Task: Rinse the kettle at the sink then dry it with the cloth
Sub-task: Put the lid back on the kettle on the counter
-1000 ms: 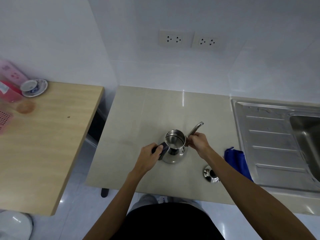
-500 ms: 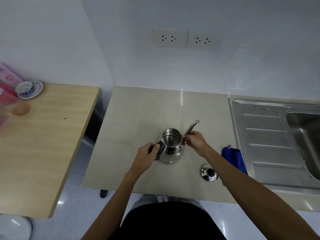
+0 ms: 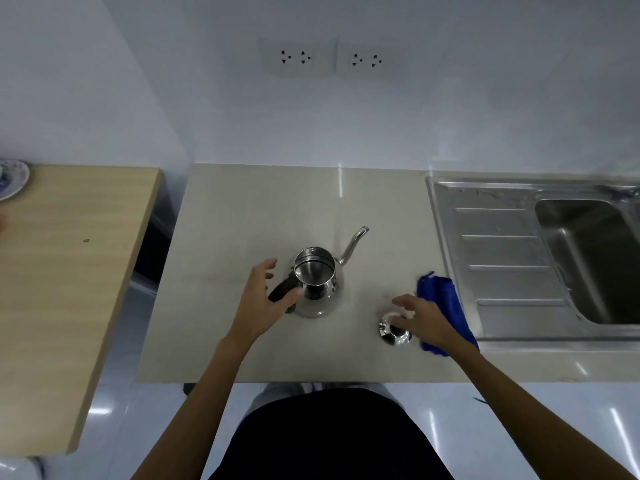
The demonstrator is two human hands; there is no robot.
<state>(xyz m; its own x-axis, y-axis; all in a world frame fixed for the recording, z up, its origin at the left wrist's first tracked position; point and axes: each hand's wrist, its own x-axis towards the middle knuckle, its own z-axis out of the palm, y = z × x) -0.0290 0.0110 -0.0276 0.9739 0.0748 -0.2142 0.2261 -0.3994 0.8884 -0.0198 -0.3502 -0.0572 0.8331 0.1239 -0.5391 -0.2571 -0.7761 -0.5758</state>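
A steel kettle (image 3: 317, 282) with a thin curved spout and a dark handle stands upright and lidless on the beige counter (image 3: 242, 220). My left hand (image 3: 261, 299) hovers at its handle, fingers spread, thumb near the handle, holding nothing. The kettle's shiny lid (image 3: 393, 332) lies on the counter to the right. My right hand (image 3: 424, 322) is open just over the lid, fingers reaching toward it. A blue cloth (image 3: 440, 299) lies crumpled by the sink's edge, partly under my right hand. The steel sink (image 3: 502, 244) with its drainboard and basin sits at the right.
A wooden table (image 3: 69, 271) stands to the left across a narrow gap, with a patterned saucer (image 3: 12, 178) at its far corner. Two wall sockets (image 3: 332, 60) sit above the counter. The counter's front edge is close to my body.
My left hand has let go of the kettle handle and opened. My right hand left the kettle's spout side and moved right and down to the lid. The view shifted right.
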